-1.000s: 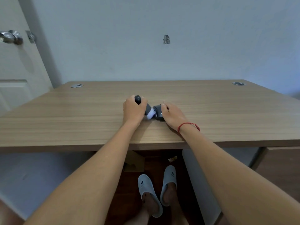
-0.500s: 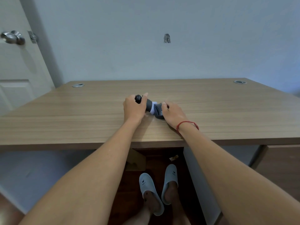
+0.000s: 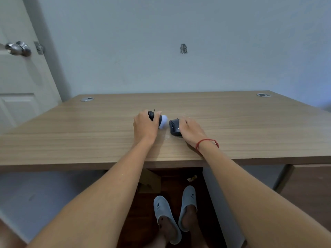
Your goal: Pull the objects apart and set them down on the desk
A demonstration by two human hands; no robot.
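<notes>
On the wooden desk (image 3: 89, 133), my left hand (image 3: 145, 127) grips a dark grey rolled item with a pale rounded end (image 3: 163, 122) that sticks out to the right of my fingers. A small gap away lies a second dark grey piece (image 3: 174, 127) with a tiny white mark. My right hand (image 3: 191, 131) holds it from the right, fingers curled over its top. Both look like soft fabric, perhaps socks. A red string bracelet (image 3: 206, 141) circles my right wrist.
Two round cable grommets (image 3: 87, 99) (image 3: 263, 95) sit at the desk's far corners. A white door with a metal knob (image 3: 18, 48) stands at the left. Under the desk are my feet in grey slippers (image 3: 166, 217) and a cardboard box (image 3: 149, 181).
The two dark pieces were pressed together between my hands; now they are pulled apart with a gap between them, and the pale end shows fully.
</notes>
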